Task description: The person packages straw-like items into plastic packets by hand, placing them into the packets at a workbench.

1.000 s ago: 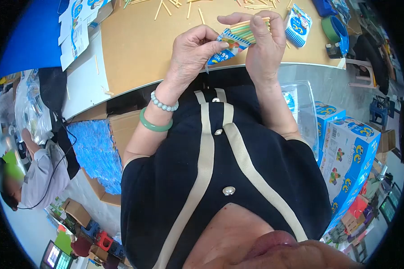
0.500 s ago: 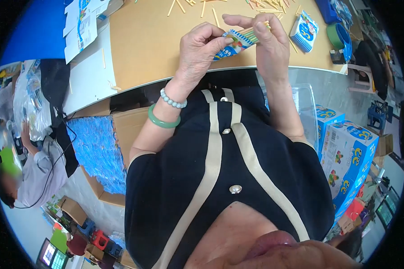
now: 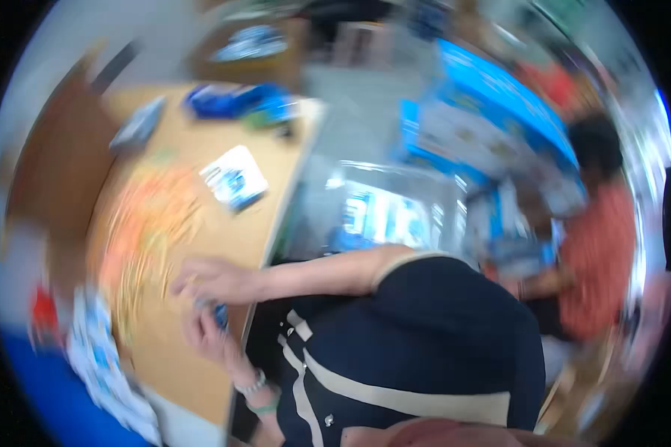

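The frame is smeared by motion. My left hand (image 3: 212, 335), with a beaded bracelet and a green bangle at the wrist, is closed on a small blue packet (image 3: 221, 316) near the table's front edge. Just beyond the packet, my right hand (image 3: 216, 280) is bent over the table; its fingertips are too blurred to show what they hold, if anything. A heap of thin yellow and orange sticks (image 3: 145, 223) lies on the table (image 3: 179, 380) past both hands. A white and blue stack of packets (image 3: 235, 179) rests to the right of the heap.
Blue and green items (image 3: 238, 104) lie at the table's far end. A clear plastic bin (image 3: 395, 205) with packets stands beside the table, near large blue and white boxes (image 3: 477, 130). A seated person in a red top (image 3: 596, 257) is at the right. Printed packaging (image 3: 104, 365) lies at lower left.
The camera view has swung towards the right side, bringing the bin and the seated person into fuller view. The packet stays in my left hand; the sticks in its mouth no longer show clearly.
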